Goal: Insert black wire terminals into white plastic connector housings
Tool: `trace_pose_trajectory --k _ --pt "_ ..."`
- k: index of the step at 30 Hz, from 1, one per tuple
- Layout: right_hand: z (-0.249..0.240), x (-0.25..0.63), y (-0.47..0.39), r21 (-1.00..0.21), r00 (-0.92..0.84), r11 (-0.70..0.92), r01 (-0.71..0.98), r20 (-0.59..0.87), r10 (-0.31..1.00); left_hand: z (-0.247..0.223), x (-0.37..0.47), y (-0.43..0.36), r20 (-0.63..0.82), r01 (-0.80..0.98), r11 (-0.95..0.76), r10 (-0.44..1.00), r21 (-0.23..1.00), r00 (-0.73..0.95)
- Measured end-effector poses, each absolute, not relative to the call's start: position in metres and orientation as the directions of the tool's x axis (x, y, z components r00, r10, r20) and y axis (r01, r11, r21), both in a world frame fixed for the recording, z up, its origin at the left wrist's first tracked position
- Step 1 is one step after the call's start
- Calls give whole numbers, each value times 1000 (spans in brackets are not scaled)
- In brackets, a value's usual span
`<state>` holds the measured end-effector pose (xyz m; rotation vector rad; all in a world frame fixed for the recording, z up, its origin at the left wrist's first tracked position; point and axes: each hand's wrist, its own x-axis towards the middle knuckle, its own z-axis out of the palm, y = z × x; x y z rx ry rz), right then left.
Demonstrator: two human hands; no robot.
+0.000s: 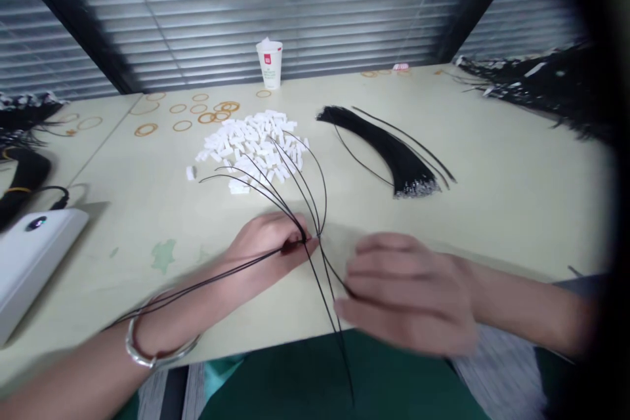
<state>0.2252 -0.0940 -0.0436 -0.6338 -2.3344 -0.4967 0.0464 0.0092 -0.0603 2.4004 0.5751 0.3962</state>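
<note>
My left hand (pixel 268 239) is closed in a pinch around several thin black wires (pixel 275 193). Their loose ends fan out over a heap of small white plastic pieces (pixel 256 144), while other lengths trail back along my left forearm and down past the table's front edge. To the right, my right hand (pixel 413 289), blurred by motion, has its fingers folded together on a black wire that leads across from the left hand's pinch. Behind the hands lies a thick bundle of black wires (pixel 388 144) with silvery tips at its near end.
A paper cup (pixel 270 65) stands at the back. Tan rubber bands (pixel 216 115) are scattered at the back left. A white box-shaped device (pixel 39 256) with a cable sits at left. Dark wire heaps (pixel 536 88) lie at far right and far left.
</note>
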Motion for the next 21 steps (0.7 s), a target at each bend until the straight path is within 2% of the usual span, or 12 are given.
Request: trace_pose_trajectory --k 1,3,5,6,8,10,11,13,15,17,21 --pt "-41 227 -98 305 -738 826 474 649 184 -61 46 9 137 306 -699 501 646 855" --pt "-37 235 -105 498 -867 816 294 498 9 -61 47 8 138 305 -693 505 654 852" --pt "-35 251 -111 586 -929 777 231 370 -3 -61 47 8 134 304 -691 502 656 854" --pt "-36 262 -113 583 -927 760 287 368 67 -60 47 8 130 306 -689 503 657 854" --pt "-38 286 -111 484 -809 668 565 486 331 -60 47 8 124 311 -679 511 665 850" --pt "-41 308 -103 268 -490 419 867 604 628 -60 48 8 126 308 -670 517 676 847" --pt "-42 317 -97 167 -329 287 943 593 735 -60 48 8 129 304 -668 516 679 847" --pt "-46 328 -82 62 -134 118 991 443 886 -61 48 9 134 298 -672 511 678 849" --pt "-49 332 -67 61 -119 108 992 242 963 -61 48 9 136 296 -678 506 672 852" --pt "-52 333 -56 65 -119 111 992 128 985 -61 48 10 138 293 -684 501 669 854" --pt "-53 332 -47 64 -77 71 995 96 992 -61 48 10 142 285 -687 494 668 858"
